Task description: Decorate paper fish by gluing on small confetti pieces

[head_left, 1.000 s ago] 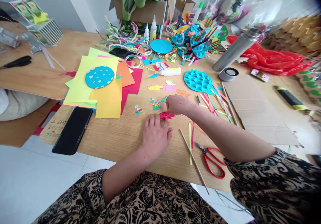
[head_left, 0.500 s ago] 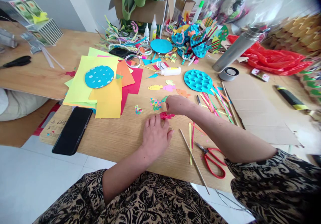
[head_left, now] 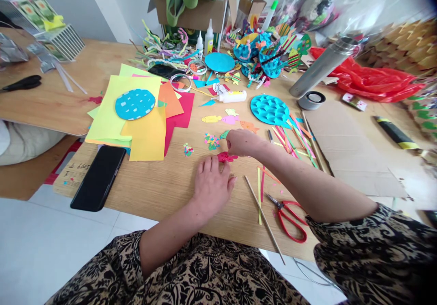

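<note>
My left hand lies palm down on the wooden table, fingers spread, its fingertips beside a small red paper piece. Over the right end of that piece, my right hand is bent with curled fingers; its fingertips are hidden, so what they hold cannot be made out. Just behind are small paper bits and a green paper piece. Yellow, pink and orange paper fish lie farther back. A smaller heap of bits is to the left.
Coloured paper sheets and a black phone are at the left. Red-handled scissors and a thin stick lie near the front edge. A glue bottle, blue scalloped disc, metal flask and cardboard stand or lie beyond.
</note>
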A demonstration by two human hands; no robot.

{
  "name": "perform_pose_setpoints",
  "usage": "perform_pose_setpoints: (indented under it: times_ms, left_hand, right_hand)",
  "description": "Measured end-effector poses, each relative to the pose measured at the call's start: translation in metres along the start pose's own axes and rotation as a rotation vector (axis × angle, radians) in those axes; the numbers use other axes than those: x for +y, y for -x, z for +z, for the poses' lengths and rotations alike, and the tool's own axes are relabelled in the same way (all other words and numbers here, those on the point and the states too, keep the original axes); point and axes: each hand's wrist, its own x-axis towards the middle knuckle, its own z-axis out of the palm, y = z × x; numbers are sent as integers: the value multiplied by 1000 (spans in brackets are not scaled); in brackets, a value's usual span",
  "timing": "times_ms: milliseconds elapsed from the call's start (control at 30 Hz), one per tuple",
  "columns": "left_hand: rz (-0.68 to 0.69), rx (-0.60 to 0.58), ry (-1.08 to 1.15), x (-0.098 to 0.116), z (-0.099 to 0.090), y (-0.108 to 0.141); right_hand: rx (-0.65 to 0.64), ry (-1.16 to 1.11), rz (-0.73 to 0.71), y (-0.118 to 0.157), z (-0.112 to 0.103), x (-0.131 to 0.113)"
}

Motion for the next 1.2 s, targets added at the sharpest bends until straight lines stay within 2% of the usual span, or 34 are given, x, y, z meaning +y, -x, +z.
perform_pose_setpoints:
  times_ms: [800, 967, 1200]
  left_hand:
    - [-5, 14, 5, 0, -1, 0]
    - [11, 22, 34, -1, -1, 0]
    - [19, 40, 58, -2, -3, 2]
  right_hand:
    - [-17, -45, -24, 3, -1, -1]
    - [-89, -253, -33, 3, -7, 13]
    - [-55, -520, -63, 12, -12, 38]
